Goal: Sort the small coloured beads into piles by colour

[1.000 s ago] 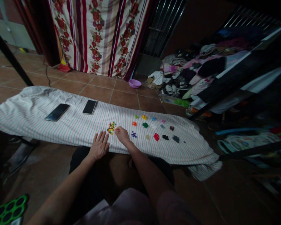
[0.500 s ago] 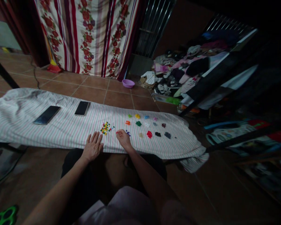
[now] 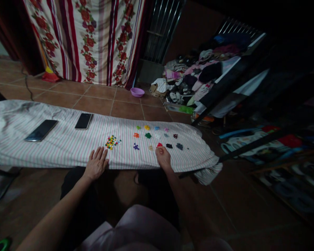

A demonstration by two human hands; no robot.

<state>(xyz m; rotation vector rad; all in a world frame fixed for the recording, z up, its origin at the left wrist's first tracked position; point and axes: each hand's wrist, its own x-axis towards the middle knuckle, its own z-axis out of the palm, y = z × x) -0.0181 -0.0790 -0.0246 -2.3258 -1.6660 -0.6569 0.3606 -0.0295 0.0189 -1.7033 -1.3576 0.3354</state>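
Observation:
My left hand (image 3: 96, 163) lies flat near the front edge of the striped cloth, fingers stretched out and holding nothing. Just beyond its fingertips is a mixed pile of small coloured pieces (image 3: 111, 142), in yellow, red, green and white. My right hand (image 3: 163, 157) is pinched at the small red pile (image 3: 159, 144), partly covering it; a small red piece appears to be at its fingertips. Around it lie a beige pile (image 3: 150, 147), a black pile (image 3: 169, 146) and a dark grey pile (image 3: 179, 146). A dark blue pile (image 3: 136, 146) sits between the hands.
Behind are orange (image 3: 136, 135), dark green (image 3: 148, 135) and yellow (image 3: 147, 127) piles, among several others. Two phones, one larger (image 3: 42, 130) and one smaller (image 3: 83, 121), lie on the cloth (image 3: 65, 146) at left. A purple basin (image 3: 137, 92) stands on the tiled floor.
My right hand has moved right, from beside the mixed pile to the red pile, uncovering the dark blue pile. The left hand stays flat in place. The view has shifted slightly.

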